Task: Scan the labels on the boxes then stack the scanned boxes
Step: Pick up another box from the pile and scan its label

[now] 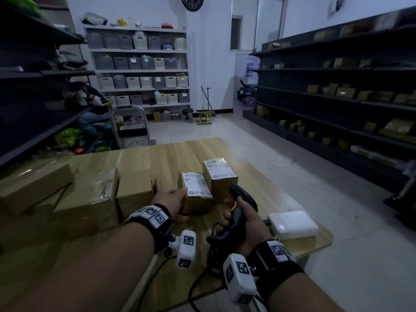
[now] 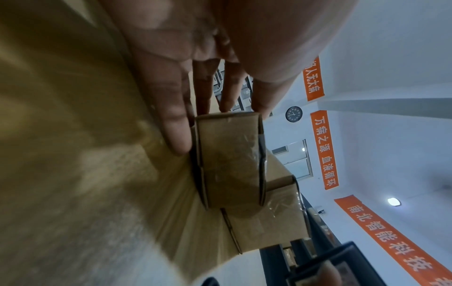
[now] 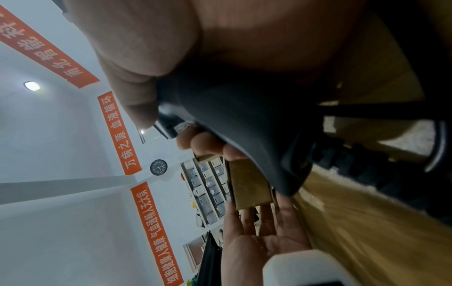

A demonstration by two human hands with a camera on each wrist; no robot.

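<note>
A small cardboard box with a white label on top sits on the wooden table. My left hand holds its left end, thumb at the top edge and fingers along the near side. The left wrist view shows my fingers reaching that box. A second labelled box stands just behind it, to the right, and touches it. My right hand grips a black barcode scanner whose head hangs over the two boxes. In the right wrist view the scanner fills the palm.
Several larger plain cardboard boxes crowd the table's left side. A white device lies at the right edge. The scanner's black cable trails toward me. Dark shelving lines both sides of the room, with tiled floor beyond the table.
</note>
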